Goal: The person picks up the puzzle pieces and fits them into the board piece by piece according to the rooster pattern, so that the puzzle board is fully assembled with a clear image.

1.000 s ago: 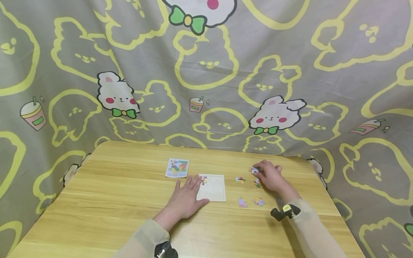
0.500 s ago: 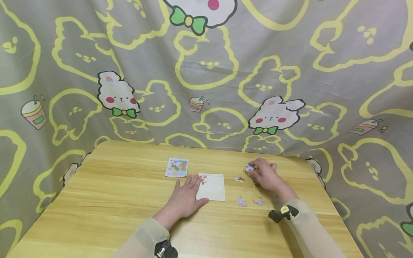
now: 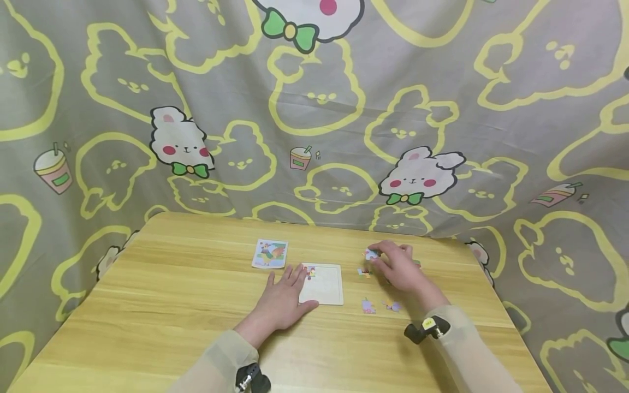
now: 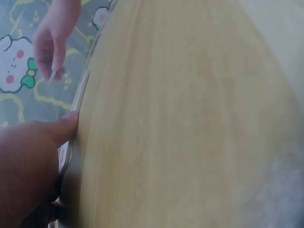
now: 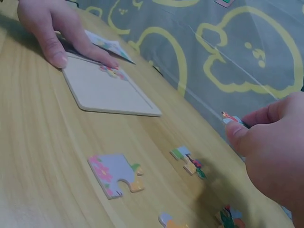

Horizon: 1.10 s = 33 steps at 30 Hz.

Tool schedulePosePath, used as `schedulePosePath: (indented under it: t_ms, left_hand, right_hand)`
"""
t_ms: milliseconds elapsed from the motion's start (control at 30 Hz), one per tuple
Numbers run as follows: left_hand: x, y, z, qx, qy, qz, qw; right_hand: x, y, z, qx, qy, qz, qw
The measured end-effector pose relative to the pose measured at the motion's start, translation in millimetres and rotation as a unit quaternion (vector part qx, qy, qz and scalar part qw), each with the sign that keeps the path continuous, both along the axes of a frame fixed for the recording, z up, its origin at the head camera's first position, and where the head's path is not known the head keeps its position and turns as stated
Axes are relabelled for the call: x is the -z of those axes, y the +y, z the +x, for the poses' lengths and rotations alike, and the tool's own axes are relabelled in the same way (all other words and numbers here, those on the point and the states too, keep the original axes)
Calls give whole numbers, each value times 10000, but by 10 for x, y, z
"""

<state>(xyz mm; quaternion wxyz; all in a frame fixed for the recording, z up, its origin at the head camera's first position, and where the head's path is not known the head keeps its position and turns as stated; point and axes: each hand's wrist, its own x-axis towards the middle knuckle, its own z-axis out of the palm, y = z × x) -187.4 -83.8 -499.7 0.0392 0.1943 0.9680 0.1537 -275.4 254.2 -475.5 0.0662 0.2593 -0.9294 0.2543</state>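
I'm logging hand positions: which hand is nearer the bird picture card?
Left. The left hand lies just in front of the bird picture card, touching the puzzle tray; the right hand is much farther right, holding a puzzle piece.

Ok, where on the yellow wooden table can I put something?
Left of the colourful square picture card, or between the beige sleeves, in front of the white square tray. Crowded: right of the tray, with colourful puzzle pieces and the right hand.
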Motion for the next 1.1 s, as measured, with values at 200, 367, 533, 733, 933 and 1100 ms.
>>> schedulePosePath:
  t_ms: [200,367,533,733,933,1100]
  left_hand:
    - [-8,1,4,-6,-29,13,10000]
    - [-9,2,1,-6,-22,18,10000]
    - [-4,2,-4,-17,-6,8,10000]
    - [-15,3,1,-27,-45,36,10000]
    - [-8,1,-2,-20,-51,36,10000]
    - [-2,-4,-9,-16,-50,35,10000]
  right_hand:
    - [-27,-81,44,-242,314,3,9992]
    - [-22,-143,75,-294,427,-49,9986]
    - [-16,-210,86,-213,345,38,9992]
    - [-14,-308,108,-253,301,-8,9992]
    - [10,-422,134,-280,287,47,9992]
    - [33,-519,158,-327,209,-69,9992]
